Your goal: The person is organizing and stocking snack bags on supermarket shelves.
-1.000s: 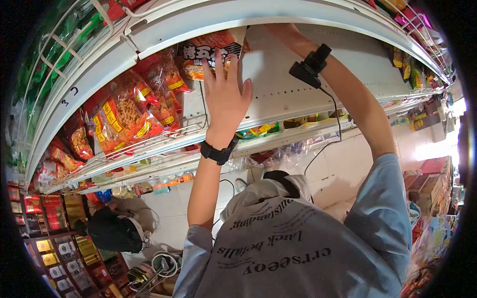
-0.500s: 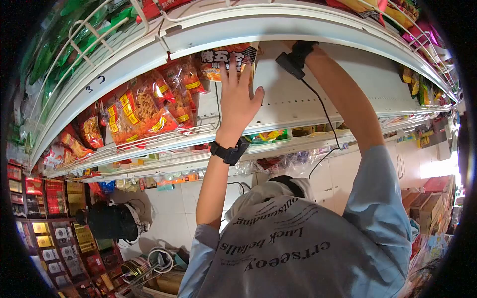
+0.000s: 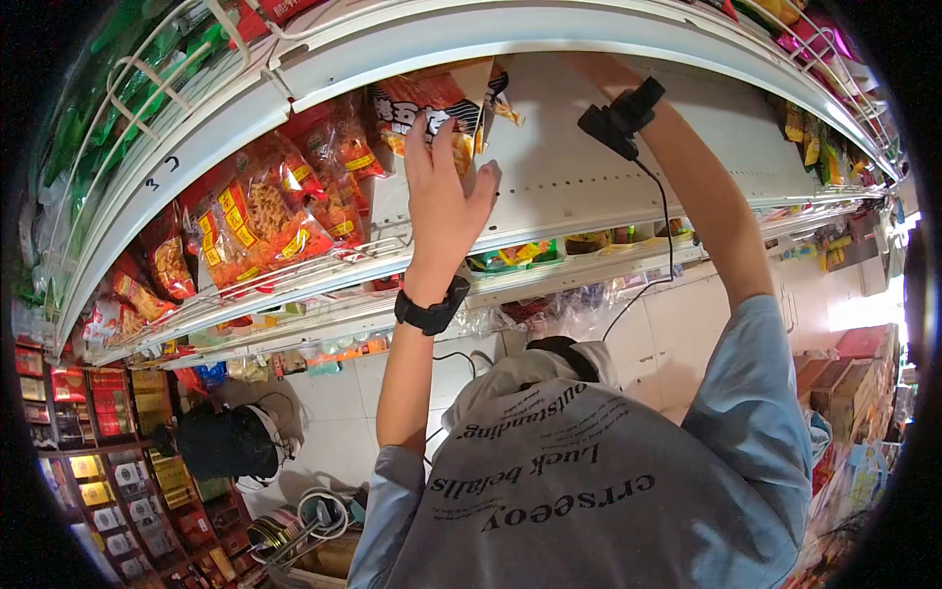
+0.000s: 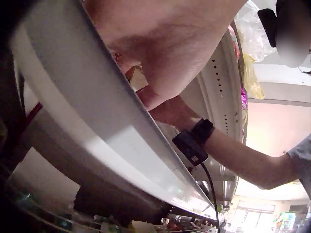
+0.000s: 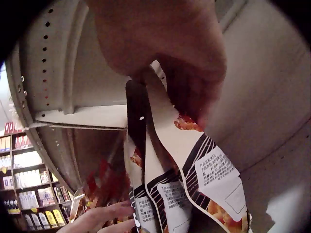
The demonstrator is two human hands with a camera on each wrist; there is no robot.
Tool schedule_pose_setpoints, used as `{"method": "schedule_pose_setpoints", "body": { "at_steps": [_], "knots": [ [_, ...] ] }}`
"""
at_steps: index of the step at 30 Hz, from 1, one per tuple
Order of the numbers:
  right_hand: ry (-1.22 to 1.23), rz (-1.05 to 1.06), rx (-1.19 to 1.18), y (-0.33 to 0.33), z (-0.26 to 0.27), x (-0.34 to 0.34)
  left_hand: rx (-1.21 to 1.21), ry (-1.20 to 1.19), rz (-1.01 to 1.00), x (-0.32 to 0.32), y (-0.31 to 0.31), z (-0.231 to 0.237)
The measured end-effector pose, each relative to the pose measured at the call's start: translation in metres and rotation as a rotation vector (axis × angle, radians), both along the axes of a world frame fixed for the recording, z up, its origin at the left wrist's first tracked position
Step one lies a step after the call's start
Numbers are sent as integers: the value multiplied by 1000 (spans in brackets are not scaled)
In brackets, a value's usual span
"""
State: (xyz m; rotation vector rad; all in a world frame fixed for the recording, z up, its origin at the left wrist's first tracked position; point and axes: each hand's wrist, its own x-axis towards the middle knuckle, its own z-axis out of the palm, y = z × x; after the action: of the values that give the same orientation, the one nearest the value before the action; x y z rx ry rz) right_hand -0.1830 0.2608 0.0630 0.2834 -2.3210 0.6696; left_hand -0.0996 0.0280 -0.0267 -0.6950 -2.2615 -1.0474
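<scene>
Several snack packets [image 5: 209, 160] with white and black backs and printed labels hang together in the right wrist view. My right hand [image 5: 165, 39] grips them by their top edges. In the head view, the upper shelf hides most of that hand. There the front packet [image 3: 427, 103], orange-red with bold white lettering, stands tilted beside the red snack bags [image 3: 255, 211]. My left hand [image 3: 446, 211] touches its front with extended fingers, thumb apart. In the right wrist view, the left fingers [image 5: 104, 218] reach the packets' side. The left wrist view shows mainly the palm [image 4: 170, 48].
A white shelf lip [image 3: 471, 64] curves overhead, close above both hands. A low wire rail [image 3: 373, 257] runs along the lower shelf's front edge. From the right wrist camera hangs a black cable [image 3: 670, 236]. A black bag [image 3: 226, 442] is at the lower left.
The front packet has tilted, and part of another packet shows at its right. My right wrist reached deeper under the upper shelf, then came back out. The left hand stays at the packet.
</scene>
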Motion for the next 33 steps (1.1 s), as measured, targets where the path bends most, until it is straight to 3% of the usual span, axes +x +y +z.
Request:
{"method": "schedule_pose_setpoints", "body": {
  "at_steps": [8, 16, 20, 23, 24, 25, 26, 27, 29, 30, 32, 33],
  "knots": [
    [-28, 98, -35, -11, -4, 16, 55, -76, 25, 4, -4, 4],
    [-34, 196, 71, -64, 3, 13, 35, -44, 1, 7, -8, 4],
    [-54, 164, -22, -38, 0, 26, 27, 3, 0, 26, -15, 10],
    [85, 240, -275, 26, -34, 43, 200, 8, -53, 53, -23, 22],
    [-172, -228, 178, 73, -15, 76, 198, -5, -74, 61, -29, 22],
    [-472, -314, -138, 67, 9, 112, 234, -36, -97, 68, -33, 23],
    [-296, -302, -234, 68, 0, 118, 274, -58, -105, 78, -35, 26],
    [-213, -191, -577, 70, 2, 177, 310, -49, -132, 89, -36, 30],
    [-194, -192, -492, 63, 6, 217, 362, -71, -198, 97, -34, 28],
    [-143, -318, -309, 65, 1, 269, 408, -108, -303, 97, -27, 27],
    [-191, -379, -261, 62, -5, 303, 361, -178, -392, 104, -20, 24],
    [-179, -469, -272, 51, -13, 344, 399, -276, -565, 110, -3, 25]
  ]
}}
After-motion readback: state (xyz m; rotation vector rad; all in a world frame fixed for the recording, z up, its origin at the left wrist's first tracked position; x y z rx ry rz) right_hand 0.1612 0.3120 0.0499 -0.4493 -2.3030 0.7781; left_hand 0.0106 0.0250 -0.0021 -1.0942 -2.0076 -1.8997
